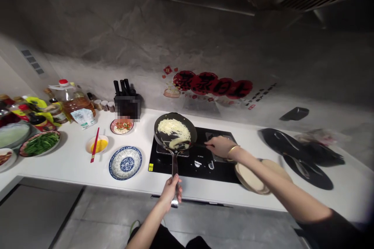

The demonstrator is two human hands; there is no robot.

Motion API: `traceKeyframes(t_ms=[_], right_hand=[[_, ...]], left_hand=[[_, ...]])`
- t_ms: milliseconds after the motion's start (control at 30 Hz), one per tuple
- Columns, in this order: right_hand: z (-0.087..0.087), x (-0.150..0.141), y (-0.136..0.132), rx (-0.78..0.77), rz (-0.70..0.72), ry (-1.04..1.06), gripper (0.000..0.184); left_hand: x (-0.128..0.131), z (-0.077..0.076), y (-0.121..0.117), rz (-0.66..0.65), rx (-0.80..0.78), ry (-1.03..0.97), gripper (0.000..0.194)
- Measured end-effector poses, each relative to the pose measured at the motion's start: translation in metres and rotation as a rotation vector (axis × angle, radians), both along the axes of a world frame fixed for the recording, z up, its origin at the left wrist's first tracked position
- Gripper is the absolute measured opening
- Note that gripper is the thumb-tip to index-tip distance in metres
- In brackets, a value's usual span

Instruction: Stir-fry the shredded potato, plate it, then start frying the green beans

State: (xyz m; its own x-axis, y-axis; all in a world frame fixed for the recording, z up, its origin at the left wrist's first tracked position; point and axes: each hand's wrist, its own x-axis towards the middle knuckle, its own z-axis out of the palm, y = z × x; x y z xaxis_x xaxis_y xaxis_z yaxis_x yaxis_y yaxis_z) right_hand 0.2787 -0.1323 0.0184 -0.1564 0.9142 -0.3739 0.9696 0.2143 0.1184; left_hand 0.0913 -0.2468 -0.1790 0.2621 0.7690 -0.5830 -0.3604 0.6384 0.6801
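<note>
My left hand (170,192) is wrapped around the metal handle of a frying pan (191,127). The pan is over the left burner of a black cooktop (189,168). Pale shreds, like shredded potato (172,127), lie in it, mostly toward the far left, with a smaller clump near the front. My right hand (219,146), wearing a gold bangle, is closed on a dark-handled cooking utensil (201,145) that reaches over the pan's right rim. The utensil's head is hard to make out against the dark pan. Left of the cooktop rests a blue-and-white plate (126,163).
Chopsticks (95,146) lie across a bowl of beaten egg (102,146). Behind are a plate of chopped seasonings (122,127) and a knife block (127,105). Green vegetables (41,144) and bottles stand left. Round wooden boards (248,177) and black lids (308,171) are right.
</note>
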Motion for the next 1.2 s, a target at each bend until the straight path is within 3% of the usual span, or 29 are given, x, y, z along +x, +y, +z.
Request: traceKeyframes(t_ms=[133,233,300,400,533,600,667,767,900,1000,1100,1200], right_hand=[[-0.036,-0.027,0.015,0.155,-0.154,0.052,0.04],[-0.048,-0.039,0.039,0.163,-0.179,0.082,0.04],[-0.046,-0.041,0.05,0.134,-0.177,0.078,0.039],[-0.029,-0.029,0.052,0.07,-0.158,0.06,0.035],[0.006,-0.001,0.032,0.006,-0.053,0.055,0.03],[0.014,0.004,0.018,-0.017,0.013,0.05,0.031],[0.011,-0.002,0.007,-0.022,0.056,0.03,0.033],[-0.011,-0.026,0.003,0.049,0.017,0.036,0.036],[-0.042,-0.052,0.027,0.144,-0.093,0.105,0.041],[-0.054,-0.058,0.049,0.145,-0.096,0.133,0.042],[-0.05,-0.049,0.055,0.108,-0.081,0.145,0.038],[-0.028,-0.022,0.044,0.073,-0.064,0.13,0.034]], left_hand=[[0.001,0.001,-0.001,0.004,-0.001,0.002,0.057],[0.002,0.002,-0.001,0.002,-0.002,0.006,0.058],[0.002,0.002,-0.001,0.007,0.001,0.007,0.058],[0.002,0.001,0.0,0.008,0.002,0.011,0.057],[0.003,0.0,-0.001,0.014,0.003,-0.005,0.056],[0.003,-0.001,-0.001,0.018,-0.005,-0.017,0.056],[0.003,-0.002,-0.001,0.017,-0.001,-0.027,0.056],[0.003,-0.004,0.0,0.023,0.01,-0.026,0.057],[0.004,-0.006,0.0,0.032,0.009,-0.016,0.06],[0.003,-0.006,0.0,0.031,0.017,-0.006,0.06],[0.002,-0.004,0.0,0.032,0.02,0.01,0.059],[0.002,-0.002,-0.001,0.023,0.013,0.01,0.058]])
